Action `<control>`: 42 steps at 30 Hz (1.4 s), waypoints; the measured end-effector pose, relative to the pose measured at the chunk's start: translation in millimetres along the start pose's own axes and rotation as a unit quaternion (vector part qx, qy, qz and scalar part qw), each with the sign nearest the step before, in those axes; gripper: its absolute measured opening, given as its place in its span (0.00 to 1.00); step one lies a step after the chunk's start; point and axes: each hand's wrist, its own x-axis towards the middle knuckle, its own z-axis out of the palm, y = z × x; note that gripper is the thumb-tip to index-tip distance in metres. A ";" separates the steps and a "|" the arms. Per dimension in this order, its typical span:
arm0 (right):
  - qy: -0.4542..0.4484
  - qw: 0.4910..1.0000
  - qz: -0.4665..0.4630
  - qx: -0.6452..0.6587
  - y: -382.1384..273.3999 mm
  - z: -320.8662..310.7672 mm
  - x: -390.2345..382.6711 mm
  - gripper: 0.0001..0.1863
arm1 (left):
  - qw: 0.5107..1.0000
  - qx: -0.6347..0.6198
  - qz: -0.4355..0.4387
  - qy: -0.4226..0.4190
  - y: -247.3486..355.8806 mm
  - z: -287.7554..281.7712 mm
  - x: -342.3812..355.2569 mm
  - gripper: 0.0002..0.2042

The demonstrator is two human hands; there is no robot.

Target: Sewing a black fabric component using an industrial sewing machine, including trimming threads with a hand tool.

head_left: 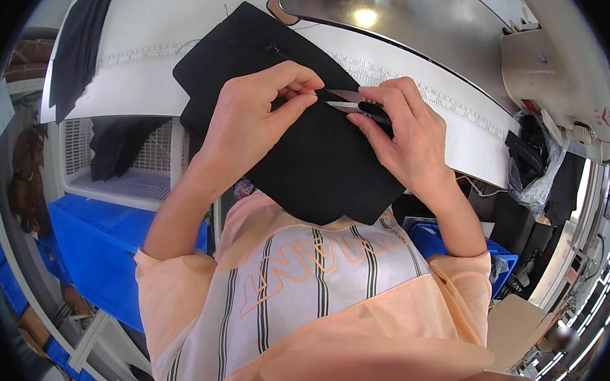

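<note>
The right hand holds snips over black cloth.

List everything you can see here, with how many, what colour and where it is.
Black fabric piece: 1, black, under the hands
Small scissors: 1, silver blades, black handle, in the right hand
Table: 1, white with ruler markings, top
Sewing machine: 1, beige and silver, upper right
Dark cloth: 1, black, upper left
Basket: 1, white, left
Blue bins: several, blue, left and right
Plastic bag: 1, clear, right
Cardboard: 1, brown, lower right
Shirt: 1, peach and white, lower centre
Left hand: 1, bare, over the fabric
Right hand: 1, bare, right of centre
</note>
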 end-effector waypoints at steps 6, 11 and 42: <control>-0.011 1.000 -0.008 -0.006 2.9 2.4 0.4 0.13 | 0.998 -0.054 0.009 0.008 -5.4 6.7 -2.1 0.07; -0.001 0.999 -0.027 -0.038 4.1 4.7 0.1 0.13 | 0.997 -0.067 0.026 0.020 -7.6 11.1 -0.6 0.09; -0.044 0.999 0.020 -0.015 19.5 -25.0 -29.4 0.18 | 0.921 0.288 0.041 -0.260 9.7 -35.3 62.7 0.14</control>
